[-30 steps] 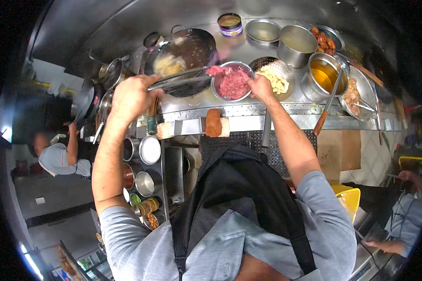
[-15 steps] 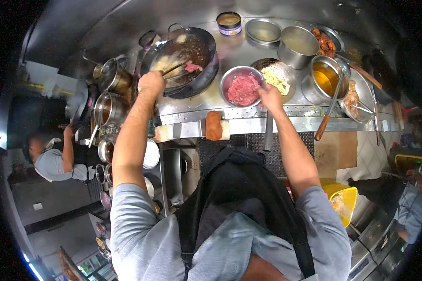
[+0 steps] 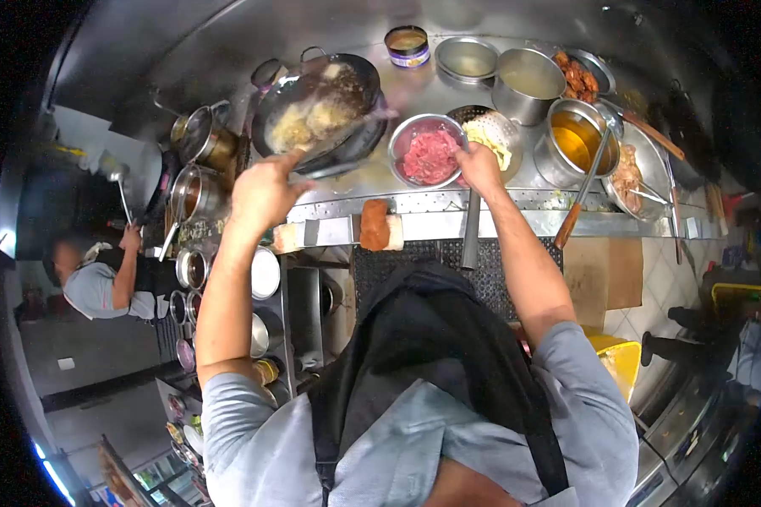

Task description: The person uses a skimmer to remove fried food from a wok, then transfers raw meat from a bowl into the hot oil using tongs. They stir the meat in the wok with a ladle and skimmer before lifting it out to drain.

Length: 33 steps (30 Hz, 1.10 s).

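My left hand (image 3: 265, 190) is at the near edge of the black wok (image 3: 355, 78), its fingers closed around blurred tongs that reach over the wok. Pale food (image 3: 313, 120) fries in oil inside the wok. A blurred pinkish piece shows near the tongs' far end, at the wok's right side. My right hand (image 3: 482, 167) grips the rim of a metal bowl (image 3: 395, 156) that holds raw pink meat (image 3: 432, 157). Behind that hand, a perforated ladle (image 3: 497, 128) has pale yellow pieces in it, and its handle points toward me.
A pot of amber liquid (image 3: 577, 142) with a wooden-handled ladle (image 3: 572, 221) stands right. Further back are an open can (image 3: 407, 47), a metal pot (image 3: 528, 83) and reddish food (image 3: 577, 78). Pots (image 3: 196, 193) line the left, where a co-worker (image 3: 101, 283) holds a ladle.
The tongs with the pink piece have swung right and toward the meat bowl, and my left hand has lowered and turned. The view has shifted slightly. The co-worker's ladle has risen.
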Tool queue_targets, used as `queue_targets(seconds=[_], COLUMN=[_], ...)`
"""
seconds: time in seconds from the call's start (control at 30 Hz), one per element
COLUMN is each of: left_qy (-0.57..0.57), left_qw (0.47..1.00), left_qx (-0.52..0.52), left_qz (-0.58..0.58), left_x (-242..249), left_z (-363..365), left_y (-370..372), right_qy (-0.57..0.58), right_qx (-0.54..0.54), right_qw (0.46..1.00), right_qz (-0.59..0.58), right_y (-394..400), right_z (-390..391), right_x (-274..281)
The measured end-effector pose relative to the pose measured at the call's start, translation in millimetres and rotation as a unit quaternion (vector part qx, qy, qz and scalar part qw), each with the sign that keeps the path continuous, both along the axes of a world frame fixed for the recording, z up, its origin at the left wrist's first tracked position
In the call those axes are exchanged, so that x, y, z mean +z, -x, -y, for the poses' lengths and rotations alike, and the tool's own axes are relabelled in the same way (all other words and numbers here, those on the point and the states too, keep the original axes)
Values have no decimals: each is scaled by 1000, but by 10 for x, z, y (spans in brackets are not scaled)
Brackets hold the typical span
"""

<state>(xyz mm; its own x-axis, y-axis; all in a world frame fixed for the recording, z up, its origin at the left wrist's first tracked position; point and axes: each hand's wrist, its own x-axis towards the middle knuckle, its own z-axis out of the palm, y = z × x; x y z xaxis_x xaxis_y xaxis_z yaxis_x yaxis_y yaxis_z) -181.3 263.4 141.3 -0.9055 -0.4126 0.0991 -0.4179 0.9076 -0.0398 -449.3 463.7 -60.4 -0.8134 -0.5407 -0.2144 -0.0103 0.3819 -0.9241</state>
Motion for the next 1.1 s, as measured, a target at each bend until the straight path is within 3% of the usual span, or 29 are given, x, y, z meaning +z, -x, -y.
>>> queue_targets(seconds=[0.07,0.13,0.27,0.33,0.43,0.6,0.77,0.8,0.87,1.1], left_qy=[-32,-25,11,3,-5,-25,-71,-56,-31,5], left_qw=[998,996,993,993,995,998,995,997,995,968], left_qx=[-39,-22,-53,-89,-80,-45,68,44,95,211], left_qz=[43,87,105,72,64,28,6,1,28,132], left_x=[-59,-64,-153,-114,-41,277,690,691,723,-314], left_z=[-118,-295,-258,-207,-132,56,421,602,788,1995], left_y=[54,200,266,221,136,-40,-184,-195,-116,431], right_qy=[-22,-79,-58,-41,-29,-34,-7,-8,-10,20], right_qx=[25,52,78,63,55,48,36,37,37,-13], right_qw=[999,983,977,993,997,998,998,999,999,998], right_qz=[-36,-159,-191,-94,-40,-14,41,29,17,53], right_y=[-4,24,-28,-12,-74,-119,-186,-191,-202,-257], right_z=[0,78,41,54,78,223,402,434,476,308], right_x=[76,-9,29,-114,-73,-61,-107,-126,-146,-161])
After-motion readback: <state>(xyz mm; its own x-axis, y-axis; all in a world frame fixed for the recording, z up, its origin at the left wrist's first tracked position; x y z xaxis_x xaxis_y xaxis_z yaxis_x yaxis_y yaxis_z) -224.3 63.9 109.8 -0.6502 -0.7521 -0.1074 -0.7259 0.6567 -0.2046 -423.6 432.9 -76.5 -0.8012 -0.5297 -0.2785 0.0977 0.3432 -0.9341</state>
